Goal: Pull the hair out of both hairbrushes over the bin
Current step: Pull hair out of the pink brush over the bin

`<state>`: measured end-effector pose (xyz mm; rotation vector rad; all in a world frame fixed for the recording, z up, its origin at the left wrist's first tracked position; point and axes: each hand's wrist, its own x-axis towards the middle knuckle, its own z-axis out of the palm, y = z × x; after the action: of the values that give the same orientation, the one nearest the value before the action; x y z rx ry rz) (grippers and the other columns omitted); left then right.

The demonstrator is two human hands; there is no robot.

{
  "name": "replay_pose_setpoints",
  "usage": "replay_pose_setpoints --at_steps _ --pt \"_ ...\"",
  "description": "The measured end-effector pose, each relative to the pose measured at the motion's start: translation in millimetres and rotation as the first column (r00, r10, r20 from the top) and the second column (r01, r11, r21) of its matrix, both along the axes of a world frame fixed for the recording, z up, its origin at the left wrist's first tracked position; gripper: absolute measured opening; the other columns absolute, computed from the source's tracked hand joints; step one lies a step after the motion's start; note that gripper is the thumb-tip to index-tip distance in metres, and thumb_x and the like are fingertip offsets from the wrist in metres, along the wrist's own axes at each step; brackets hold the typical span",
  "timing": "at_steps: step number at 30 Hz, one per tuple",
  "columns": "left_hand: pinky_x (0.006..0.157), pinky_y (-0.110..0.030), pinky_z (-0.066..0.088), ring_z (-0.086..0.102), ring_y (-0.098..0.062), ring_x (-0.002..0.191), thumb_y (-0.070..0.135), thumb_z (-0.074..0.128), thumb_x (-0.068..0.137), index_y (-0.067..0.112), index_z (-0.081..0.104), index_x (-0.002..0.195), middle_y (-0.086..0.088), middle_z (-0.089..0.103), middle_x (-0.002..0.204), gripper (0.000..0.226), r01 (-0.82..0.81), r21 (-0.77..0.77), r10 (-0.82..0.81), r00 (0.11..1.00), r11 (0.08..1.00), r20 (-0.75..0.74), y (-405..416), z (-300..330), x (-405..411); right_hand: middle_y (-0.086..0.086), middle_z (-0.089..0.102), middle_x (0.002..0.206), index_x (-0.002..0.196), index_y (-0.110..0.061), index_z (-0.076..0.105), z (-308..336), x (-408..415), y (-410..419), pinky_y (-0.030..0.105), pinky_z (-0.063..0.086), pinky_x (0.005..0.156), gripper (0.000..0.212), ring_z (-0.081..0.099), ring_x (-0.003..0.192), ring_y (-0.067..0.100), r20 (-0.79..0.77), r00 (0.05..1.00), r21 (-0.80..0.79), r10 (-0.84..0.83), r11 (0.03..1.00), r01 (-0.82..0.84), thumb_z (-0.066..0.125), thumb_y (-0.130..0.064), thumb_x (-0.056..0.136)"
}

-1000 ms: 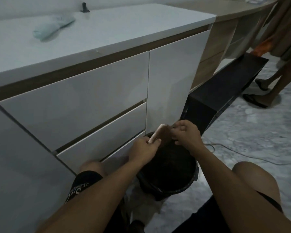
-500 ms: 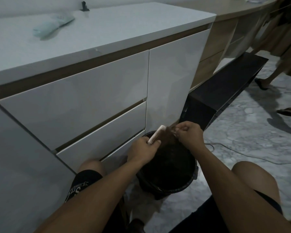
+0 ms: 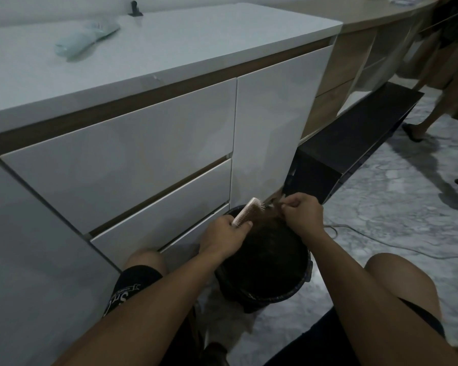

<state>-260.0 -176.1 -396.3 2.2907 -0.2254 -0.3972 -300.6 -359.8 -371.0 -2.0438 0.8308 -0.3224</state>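
Observation:
A pale pink hairbrush (image 3: 249, 211) is held over the black bin (image 3: 299, 283), its bristles facing right. My left hand (image 3: 222, 237) grips the brush by its handle end. My right hand (image 3: 302, 213) is just right of the brush head, fingers pinched on a dark tuft of hair (image 3: 274, 206) that stretches from the bristles. A second brush, pale blue-green (image 3: 86, 39), lies on the white countertop at the far left. The bin's inside is too dark to make out.
White drawers and a cabinet door (image 3: 273, 133) stand right behind the bin. A black low box (image 3: 354, 143) lies to the right. A cable (image 3: 381, 243) runs over the marble floor. Another person's legs (image 3: 434, 112) are at the far right. My knees flank the bin.
My right hand has drawn away to the right from the brush, pulling hair off the bristles. The brush head now shows more. The other person has stepped further away.

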Motion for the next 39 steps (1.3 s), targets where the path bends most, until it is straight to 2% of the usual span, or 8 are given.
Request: replay_pose_setpoints --at_steps 7,13,17,24,28,33,36,39 --pt "0.064 -0.031 0.046 0.067 -0.030 0.083 0.054 0.064 0.079 0.018 0.058 0.066 -0.006 0.067 0.075 0.039 -0.009 -0.008 0.010 0.999 1.000 0.052 -5 9 2 0.003 0.057 0.123 0.130 -0.020 0.047 -3 -2 12 0.036 0.056 0.082 0.072 0.061 0.107 0.023 -0.013 0.916 0.239 0.401 0.891 -0.386 0.072 -0.012 0.062" --pt "0.073 -0.035 0.050 0.066 -0.033 0.091 0.054 0.063 0.080 0.016 0.066 0.088 -0.012 0.071 0.092 0.039 -0.036 0.027 0.034 0.997 0.999 0.075 -3 8 7 0.008 0.070 0.072 0.087 -0.008 0.064 -3 0 13 0.032 0.054 0.057 0.011 0.065 0.058 0.016 0.026 0.975 0.106 0.223 0.969 -0.224 0.066 0.001 0.082" --pt "0.075 -0.036 0.050 0.066 -0.035 0.094 0.052 0.062 0.083 0.013 0.065 0.091 -0.015 0.071 0.096 0.039 -0.063 0.026 0.062 0.998 0.998 0.034 1 5 10 0.008 0.071 0.076 0.082 -0.013 0.060 3 0 5 0.034 0.054 0.058 0.018 0.067 0.062 0.018 -0.025 0.980 0.191 0.199 0.963 -0.190 0.060 0.006 0.083" --pt "0.077 -0.032 0.049 0.066 -0.031 0.092 0.039 0.063 0.079 0.017 0.068 0.092 -0.010 0.071 0.092 0.026 -0.051 -0.030 0.049 0.997 0.998 -0.059 1 4 9 0.001 0.062 0.110 0.117 -0.015 0.059 11 -7 12 0.037 0.059 0.073 0.041 0.065 0.096 0.022 0.054 0.899 0.304 0.434 0.851 -0.429 0.070 -0.005 0.079" --pt "0.070 -0.033 0.051 0.065 -0.026 0.076 0.041 0.059 0.067 0.017 0.066 0.086 -0.005 0.067 0.079 0.032 -0.112 -0.149 0.080 0.975 0.983 -0.206 -4 12 5 0.016 0.072 0.083 0.091 -0.002 0.068 8 -10 18 0.036 0.061 0.067 0.010 0.071 0.077 0.030 0.076 0.892 0.149 0.446 0.879 -0.453 0.072 -0.006 0.081" --pt "0.049 -0.025 0.037 0.051 -0.020 0.054 0.026 0.054 0.087 0.013 0.060 0.084 -0.005 0.056 0.067 0.015 -0.176 -0.226 0.100 0.945 0.958 -0.312 -3 21 10 0.010 0.075 0.074 0.083 -0.007 0.072 11 -11 12 0.028 0.060 0.068 0.006 0.074 0.070 0.020 -0.135 0.799 0.163 0.586 0.809 -0.565 0.075 -0.010 0.079" --pt "0.051 -0.026 0.040 0.055 -0.026 0.058 0.029 0.052 0.088 0.010 0.062 0.088 -0.010 0.059 0.071 0.021 -0.174 -0.233 0.099 0.948 0.957 -0.302 -2 22 10 0.006 0.075 0.072 0.082 -0.009 0.074 12 -12 13 0.017 0.053 0.061 0.005 0.072 0.066 0.014 -0.193 0.782 0.145 0.593 0.805 -0.575 0.076 -0.011 0.078" --pt "0.066 -0.036 0.046 0.066 -0.041 0.087 0.046 0.049 0.076 0.011 0.065 0.087 -0.022 0.069 0.094 0.040 -0.161 -0.242 0.089 0.955 0.957 -0.284 -6 24 8 0.003 0.070 0.066 0.075 -0.007 0.071 12 -11 14 0.023 0.052 0.062 0.011 0.065 0.061 0.009 -0.165 0.821 0.111 0.547 0.837 -0.535 0.077 -0.015 0.075"
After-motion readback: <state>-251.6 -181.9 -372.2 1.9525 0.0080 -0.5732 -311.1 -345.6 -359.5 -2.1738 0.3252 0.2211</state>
